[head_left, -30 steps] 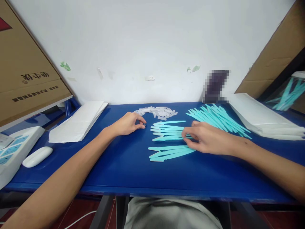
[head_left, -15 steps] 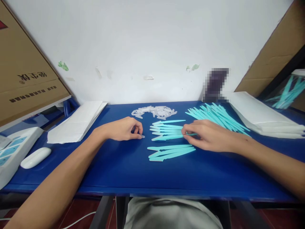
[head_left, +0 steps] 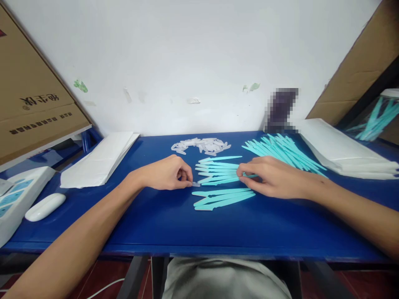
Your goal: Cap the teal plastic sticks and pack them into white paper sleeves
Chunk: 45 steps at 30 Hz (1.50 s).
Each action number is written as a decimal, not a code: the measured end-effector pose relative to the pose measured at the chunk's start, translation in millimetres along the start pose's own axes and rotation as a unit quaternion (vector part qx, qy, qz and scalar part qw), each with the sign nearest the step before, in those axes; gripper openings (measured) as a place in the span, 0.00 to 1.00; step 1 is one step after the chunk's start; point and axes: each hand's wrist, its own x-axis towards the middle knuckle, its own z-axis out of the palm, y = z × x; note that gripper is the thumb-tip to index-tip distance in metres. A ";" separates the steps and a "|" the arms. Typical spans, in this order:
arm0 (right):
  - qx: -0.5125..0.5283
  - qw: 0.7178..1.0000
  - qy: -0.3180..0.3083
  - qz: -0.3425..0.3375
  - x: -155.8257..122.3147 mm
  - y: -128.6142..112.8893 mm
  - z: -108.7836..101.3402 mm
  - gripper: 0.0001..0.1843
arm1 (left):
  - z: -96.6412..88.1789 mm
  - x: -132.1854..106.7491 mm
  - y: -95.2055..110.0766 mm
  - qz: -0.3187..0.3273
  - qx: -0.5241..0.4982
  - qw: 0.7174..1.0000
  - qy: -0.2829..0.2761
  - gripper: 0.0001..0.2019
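Note:
My left hand [head_left: 166, 173] is closed in a pinch on a small translucent blade cap [head_left: 196, 184]. The cap's far end meets the tip of the nearest teal eyebrow razor [head_left: 215, 180] in the upper row; whether it is over the blade I cannot tell. My right hand [head_left: 264, 176] pinches that razor by its handle end. Several more teal razors [head_left: 218, 167] lie side by side just behind it, partly hidden by my right fingers. Closer to me is a small group of razors [head_left: 224, 198] on the blue table. Loose clear caps [head_left: 212, 145] form a pile at the back.
A larger heap of teal razors [head_left: 283, 151] lies back right, beside stacked white sleeves [head_left: 346, 153]. On the left are white sheets [head_left: 99, 162], a white oval case [head_left: 45, 207] and a cardboard box [head_left: 34, 95]. A wall [head_left: 187, 62] closes the back of the blue table [head_left: 156, 224].
My left hand has moved right and slightly toward me, bringing the cap up to the razor's tip. My right hand has stayed in place on the razor.

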 end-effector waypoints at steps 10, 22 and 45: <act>0.001 1.000 0.011 -0.025 0.6 -0.2 8.7 0.12 | 10.7 8.0 5.2 0.043 -0.016 0.998 0.032 0.13; -0.008 0.990 0.121 -0.073 0.7 2.4 12.8 0.12 | 24.7 13.3 6.3 0.116 0.006 0.984 0.137 0.13; 0.018 0.997 0.022 -0.070 2.0 -2.6 14.2 0.15 | -8.6 4.9 -54.1 -0.075 0.342 0.930 0.113 0.19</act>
